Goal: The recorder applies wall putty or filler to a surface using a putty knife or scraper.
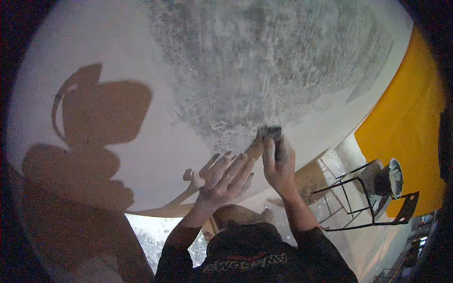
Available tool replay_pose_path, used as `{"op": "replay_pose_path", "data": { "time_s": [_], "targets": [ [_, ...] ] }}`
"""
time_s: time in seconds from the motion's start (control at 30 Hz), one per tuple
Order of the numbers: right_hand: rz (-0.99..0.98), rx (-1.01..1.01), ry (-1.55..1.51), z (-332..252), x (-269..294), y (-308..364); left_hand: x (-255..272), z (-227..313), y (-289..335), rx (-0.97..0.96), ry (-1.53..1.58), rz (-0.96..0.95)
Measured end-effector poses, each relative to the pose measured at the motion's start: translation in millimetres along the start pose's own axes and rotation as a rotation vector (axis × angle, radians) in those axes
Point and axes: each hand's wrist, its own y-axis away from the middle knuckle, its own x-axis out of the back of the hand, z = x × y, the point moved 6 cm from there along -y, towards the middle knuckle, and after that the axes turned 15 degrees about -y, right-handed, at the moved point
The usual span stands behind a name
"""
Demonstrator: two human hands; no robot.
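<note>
A large curved white surface (141,42) spreads in front of me, with a rough, mottled grey patch (278,61) across its upper middle. My right hand (281,165) pinches a small dark rectangular block, seemingly a sanding block (271,132), against the patch's lower edge. Pale dust coats the fingers. To its left, my left hand (226,179) has its fingers stretched out and spread, on or close to the white surface. No held object shows in it. Whether its palm touches is hidden.
At the right stands a black metal frame (377,225) beside a round, white-smeared container (396,178). A yellow-orange surface (401,108) borders the white one beyond them. Large brown shadows fall on the left.
</note>
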Motion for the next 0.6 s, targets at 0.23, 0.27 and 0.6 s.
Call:
{"op": "replay_pose_path", "data": {
  "time_s": [0.23, 0.27, 0.6],
  "targets": [
    [0.031, 0.258, -0.143, -17, -4, 5, 4, 6, -12, 0.034, 0.044, -0.004],
    [0.036, 0.17, -0.106, -15, -3, 1, 6, 8, -15, 0.017, 0.062, 0.029],
    [-0.32, -0.435, -0.194, 5, -1, 39, 20, 2, -9, 0.341, 0.781, -0.148]
  ]
}}
